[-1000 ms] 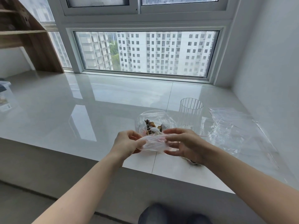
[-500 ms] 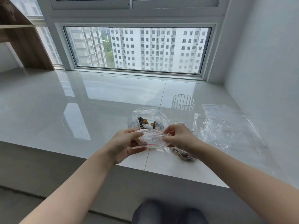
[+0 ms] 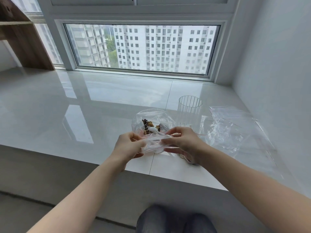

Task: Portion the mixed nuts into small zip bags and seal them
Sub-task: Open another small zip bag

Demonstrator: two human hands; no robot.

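Observation:
I hold a small clear zip bag (image 3: 154, 143) with a red seal line just above the ledge's front edge. My left hand (image 3: 128, 146) pinches its left end and my right hand (image 3: 183, 142) pinches its right end, fingers curled on the plastic. Right behind it lies a larger clear bag of mixed nuts (image 3: 151, 122), open at the top, with brown and dark nuts and a white scoop visible inside. A further small bag holding nuts (image 3: 186, 159) peeks out under my right wrist, mostly hidden.
A ribbed clear glass (image 3: 190, 109) stands behind my right hand. A pile of empty clear zip bags (image 3: 235, 130) lies to the right by the white wall. The glossy white ledge (image 3: 84, 115) runs left toward a wooden shelf (image 3: 21, 37). My knee (image 3: 168, 219) shows below.
Both hands stayed on the small bag; my right fingers shifted along its top edge, and the bag is now stretched flatter between the hands.

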